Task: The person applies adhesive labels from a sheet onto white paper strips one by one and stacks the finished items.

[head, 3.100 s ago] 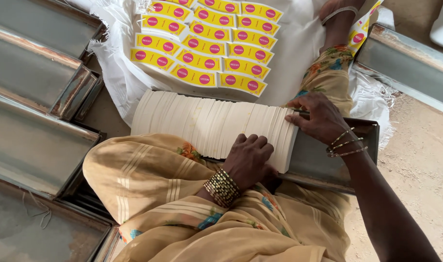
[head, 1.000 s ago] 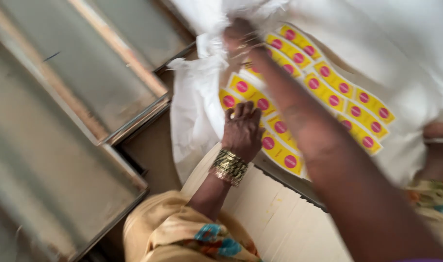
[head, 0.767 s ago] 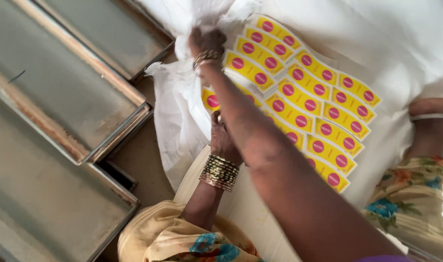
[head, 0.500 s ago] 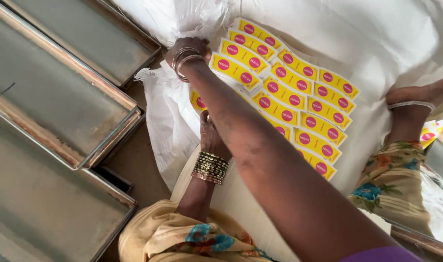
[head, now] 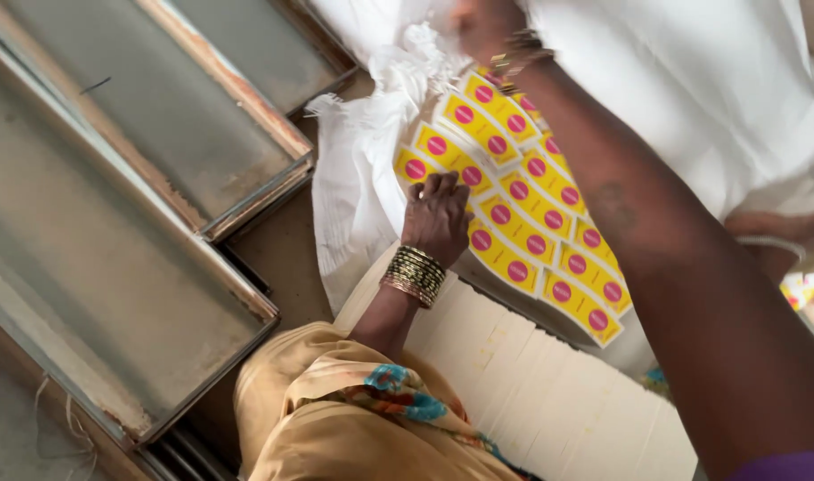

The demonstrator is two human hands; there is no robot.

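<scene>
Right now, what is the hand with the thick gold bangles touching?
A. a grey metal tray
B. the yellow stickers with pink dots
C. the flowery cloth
B: the left hand has its fingertips down on the yellow stickers with pink dots, while the grey metal trays lie apart from it.

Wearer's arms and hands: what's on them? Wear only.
Left hand: thick stack of gold and dark bangles at the wrist, bare forearm, mustard patterned cloth below. Right hand: few thin gold bangles, bare arm, purple sleeve at the top.
</scene>
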